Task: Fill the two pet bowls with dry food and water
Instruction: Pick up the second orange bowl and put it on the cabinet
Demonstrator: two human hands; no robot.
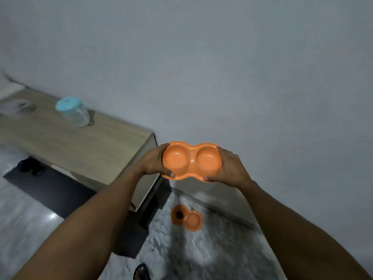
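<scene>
I hold an orange double pet bowl (191, 161) in the air in front of the wall, with both wells empty. My left hand (153, 161) grips its left end and my right hand (230, 166) grips its right end. A second orange double pet bowl (187, 217) sits on the marbled floor below, close to the wall; something dark lies in its left well. A clear jug with a light blue lid (73, 112) stands on the wooden table (66, 142) at left.
A pale blurred object (16, 107) lies at the table's far left. A dark mat (50, 190) runs under and in front of the table, with dark footwear (30, 165) on it. A sandal tip (142, 271) shows at the bottom edge. The grey wall fills the right.
</scene>
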